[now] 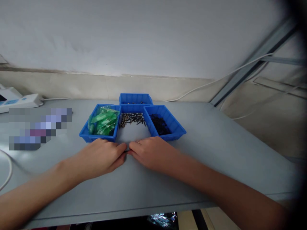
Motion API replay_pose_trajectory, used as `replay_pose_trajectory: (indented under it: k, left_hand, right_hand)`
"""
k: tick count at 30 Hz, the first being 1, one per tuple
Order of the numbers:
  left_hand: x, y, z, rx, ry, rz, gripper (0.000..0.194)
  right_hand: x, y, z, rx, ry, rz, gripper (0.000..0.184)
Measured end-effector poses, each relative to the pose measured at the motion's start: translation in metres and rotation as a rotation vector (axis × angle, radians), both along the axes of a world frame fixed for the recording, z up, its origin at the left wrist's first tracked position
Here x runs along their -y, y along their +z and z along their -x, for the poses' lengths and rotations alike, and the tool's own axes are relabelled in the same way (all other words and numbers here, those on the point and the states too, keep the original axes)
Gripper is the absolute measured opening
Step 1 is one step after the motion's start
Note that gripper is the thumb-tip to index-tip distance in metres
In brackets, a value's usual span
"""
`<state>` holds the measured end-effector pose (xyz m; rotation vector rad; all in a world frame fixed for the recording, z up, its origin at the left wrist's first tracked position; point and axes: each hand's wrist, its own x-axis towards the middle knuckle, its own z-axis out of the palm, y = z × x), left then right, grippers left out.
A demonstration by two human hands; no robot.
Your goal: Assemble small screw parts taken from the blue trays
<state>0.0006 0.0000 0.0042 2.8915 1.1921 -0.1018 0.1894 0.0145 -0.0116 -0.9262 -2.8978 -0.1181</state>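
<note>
My left hand [105,154] and my right hand [148,151] meet fingertip to fingertip just in front of the blue bins. Both are closed in a pinch. Between the fingertips a sliver of a small dark part [127,151] shows, too little to name its kind. Beyond my hands lies a loose pile of small dark and brassy metal pieces [133,118]. The left blue bin [82,134] holds green pieces in clear plastic [105,119]. Small black parts [160,124] lie in the right blue bin [176,126]. A third blue bin [136,97] at the back contains small brassy pieces.
A white power strip [21,101] rests at the far left, near a pixelated object [43,129]. White cable [6,172] loops at the left edge. The grey table [96,195] backs onto a wall, with a metal frame post [240,75] at the right.
</note>
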Motion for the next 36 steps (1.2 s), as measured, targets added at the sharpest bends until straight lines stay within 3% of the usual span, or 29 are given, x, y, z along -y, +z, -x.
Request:
replay_pose_trajectory:
  k: [9, 20, 28, 36]
  left_hand:
    - [0.0017, 0.0047, -0.0009, 0.145, -0.013, -0.097, 0.021]
    - [-0.0001, -0.0017, 0.004, 0.252, -0.02, -0.114, 0.017]
    - [-0.0018, 0.0016, 0.0058, 0.279, 0.016, -0.024, 0.022]
    - [-0.0005, 0.0036, 0.0036, 0.243, 0.041, -0.076, 0.022]
  right_hand:
    - [-0.0026, -0.0027, 0.0001, -0.017, -0.004, 0.08, 0.014]
    - [-0.003, 0.0007, 0.0052, -0.077, -0.085, 0.188, 0.016]
    - [-0.0045, -0.0042, 0.0029, -0.094, -0.137, 0.195, 0.018]
    - [-0.0016, -0.0005, 0.0055, -0.095, -0.122, 0.209, 0.021]
